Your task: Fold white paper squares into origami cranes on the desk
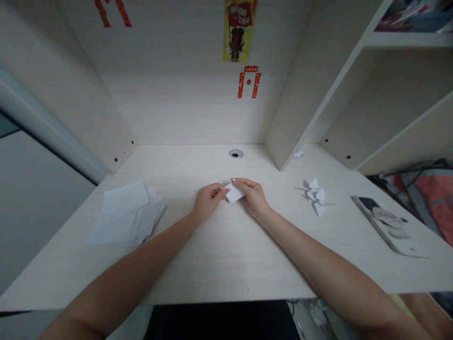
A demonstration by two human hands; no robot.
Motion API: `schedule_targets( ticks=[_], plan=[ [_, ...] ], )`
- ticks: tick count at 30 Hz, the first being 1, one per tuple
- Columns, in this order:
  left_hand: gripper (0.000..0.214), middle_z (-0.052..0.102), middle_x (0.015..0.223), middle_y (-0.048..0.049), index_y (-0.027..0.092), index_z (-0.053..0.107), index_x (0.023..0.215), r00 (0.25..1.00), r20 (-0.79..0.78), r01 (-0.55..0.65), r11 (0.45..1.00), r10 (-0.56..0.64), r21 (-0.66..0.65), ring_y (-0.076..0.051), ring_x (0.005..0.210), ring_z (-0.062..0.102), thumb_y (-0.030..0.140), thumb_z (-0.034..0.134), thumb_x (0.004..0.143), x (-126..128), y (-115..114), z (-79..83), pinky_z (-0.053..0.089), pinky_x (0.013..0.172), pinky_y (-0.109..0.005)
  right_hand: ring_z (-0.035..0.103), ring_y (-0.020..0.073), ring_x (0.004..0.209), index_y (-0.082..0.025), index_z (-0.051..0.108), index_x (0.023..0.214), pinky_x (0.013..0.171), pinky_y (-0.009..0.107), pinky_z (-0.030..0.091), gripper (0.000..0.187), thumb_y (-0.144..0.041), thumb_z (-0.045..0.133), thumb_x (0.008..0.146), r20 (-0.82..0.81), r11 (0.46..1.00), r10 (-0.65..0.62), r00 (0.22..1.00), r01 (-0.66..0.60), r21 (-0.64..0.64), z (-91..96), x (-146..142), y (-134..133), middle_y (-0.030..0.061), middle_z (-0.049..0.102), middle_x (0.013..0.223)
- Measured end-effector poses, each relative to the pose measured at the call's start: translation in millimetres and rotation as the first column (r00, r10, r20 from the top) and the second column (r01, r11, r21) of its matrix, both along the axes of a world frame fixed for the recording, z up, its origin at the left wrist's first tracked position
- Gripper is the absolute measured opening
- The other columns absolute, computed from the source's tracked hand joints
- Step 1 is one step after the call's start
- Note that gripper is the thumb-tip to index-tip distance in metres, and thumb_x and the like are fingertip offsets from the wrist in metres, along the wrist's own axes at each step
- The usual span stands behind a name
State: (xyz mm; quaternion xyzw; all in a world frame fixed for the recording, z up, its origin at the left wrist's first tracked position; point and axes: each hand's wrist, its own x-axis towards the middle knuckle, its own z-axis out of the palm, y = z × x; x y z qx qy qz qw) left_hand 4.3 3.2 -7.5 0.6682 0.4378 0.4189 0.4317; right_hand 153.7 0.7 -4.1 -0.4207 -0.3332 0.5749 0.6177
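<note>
A small folded piece of white paper is held between both hands over the middle of the desk. My left hand pinches its left corner between thumb and fingers. Around its right side, my right hand is closed, with the fingertips at the top edge; its thumb is partly hidden. To the left lies a loose stack of white paper sheets. Several folded white paper pieces, like origami cranes, stand on the desk to the right of my right hand.
A phone in a decorated case lies at the right of the desk. A vertical panel rises behind the folded pieces. Near the back wall is a round cable hole. Red and grey fabric sits at the far right.
</note>
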Motion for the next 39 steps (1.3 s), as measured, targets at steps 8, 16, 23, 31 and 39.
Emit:
schedule_targets(
  ticks=[8, 16, 23, 31, 39],
  plan=[
    [0.027, 0.060, 0.060, 0.0003, 0.016, 0.060, 0.068, 1.000, -0.017, -0.006, 1.000, 0.005, -0.023, -0.012, 0.058, 0.056, 0.041, 0.057, 0.078, 0.6, -0.6, 2.9, 0.041, 0.058, -0.021, 0.055, 0.0125, 0.059, -0.016, 0.071, 0.065, 0.056, 0.026, 0.041, 0.020, -0.031, 0.081, 0.054, -0.028, 1.000, 0.001, 1.000, -0.001, -0.008, 4.2, -1.0, -2.6, 0.0020, 0.067, 0.064],
    [0.030, 0.059, 0.060, 0.0010, 0.017, 0.057, 0.065, 0.998, 0.018, -0.052, 0.998, 0.053, -0.025, -0.011, 0.057, 0.054, 0.043, 0.057, 0.078, -2.6, 2.4, -0.4, 0.039, 0.055, -0.021, 0.047, 0.0084, 0.053, -0.018, 0.068, 0.071, 0.051, 0.023, 0.038, 0.023, -0.037, 0.075, 0.062, -0.003, 0.992, -0.115, 0.993, 0.115, 0.043, 2.2, 11.5, 7.5, -0.0006, 0.062, 0.066],
    [0.030, 0.060, 0.060, 0.0012, 0.017, 0.059, 0.068, 0.992, 0.085, -0.089, 0.994, 0.094, -0.058, -0.011, 0.057, 0.055, 0.045, 0.059, 0.077, -4.2, 4.3, 0.0, 0.040, 0.057, -0.022, 0.054, 0.0124, 0.060, -0.020, 0.068, 0.095, 0.058, 0.026, 0.041, 0.038, -0.041, 0.073, 0.064, 0.292, 0.974, 0.068, 0.954, -0.127, 0.189, -7.5, 2.2, 2.9, -0.0002, 0.064, 0.070],
    [0.031, 0.059, 0.061, 0.0014, 0.016, 0.060, 0.068, 0.986, 0.122, -0.107, 0.991, 0.116, -0.079, -0.011, 0.057, 0.053, 0.046, 0.061, 0.074, -3.4, 5.2, -2.1, 0.038, 0.055, -0.021, 0.043, 0.0085, 0.047, -0.016, 0.068, 0.089, 0.050, 0.023, 0.034, 0.037, -0.041, 0.075, 0.062, 0.355, 0.978, 0.028, 0.935, -0.099, 0.183, -7.2, 3.0, 1.8, -0.0051, 0.053, 0.051],
    [0.034, 0.056, 0.057, 0.0013, 0.016, 0.058, 0.063, 0.985, 0.126, -0.108, 0.989, 0.121, -0.100, -0.011, 0.055, 0.050, 0.049, 0.064, 0.069, -3.6, 4.2, -2.1, 0.036, 0.051, -0.022, 0.042, 0.0087, 0.047, -0.018, 0.067, 0.091, 0.049, 0.023, 0.033, 0.037, -0.041, 0.073, 0.064, 0.385, 0.972, 0.027, 0.923, -0.113, 0.204, -6.4, 1.7, 0.0, -0.0061, 0.051, 0.050]
  ],
)
